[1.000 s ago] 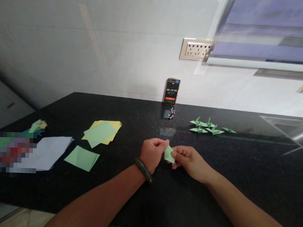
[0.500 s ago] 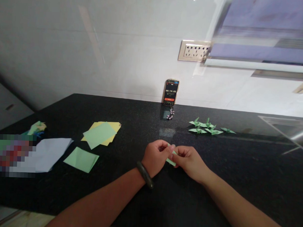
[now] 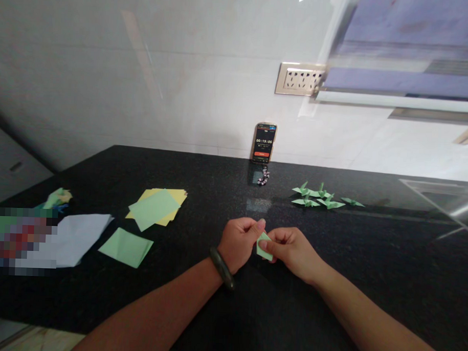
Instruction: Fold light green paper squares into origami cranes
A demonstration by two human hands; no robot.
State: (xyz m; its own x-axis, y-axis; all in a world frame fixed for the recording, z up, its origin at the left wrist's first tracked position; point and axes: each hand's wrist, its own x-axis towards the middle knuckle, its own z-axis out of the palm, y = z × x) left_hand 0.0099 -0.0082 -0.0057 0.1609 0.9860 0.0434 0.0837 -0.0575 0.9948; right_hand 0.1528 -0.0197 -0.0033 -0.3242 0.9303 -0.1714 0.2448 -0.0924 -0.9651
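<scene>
A small folded piece of green paper is pinched between both hands just above the black countertop. My left hand, with a dark bangle on its wrist, grips the paper's left side with thumb and fingers closed. My right hand pinches the right side. Most of the paper is hidden by the fingers.
Several finished green paper cranes lie at the back right. A phone showing a timer leans on the wall, beads before it. Green and yellow sheets, a folded green sheet and white paper lie left. A sink edge is far right.
The hands have drawn closer together and turned the small green paper, which stood more exposed one second ago. The phone's timer has counted up.
</scene>
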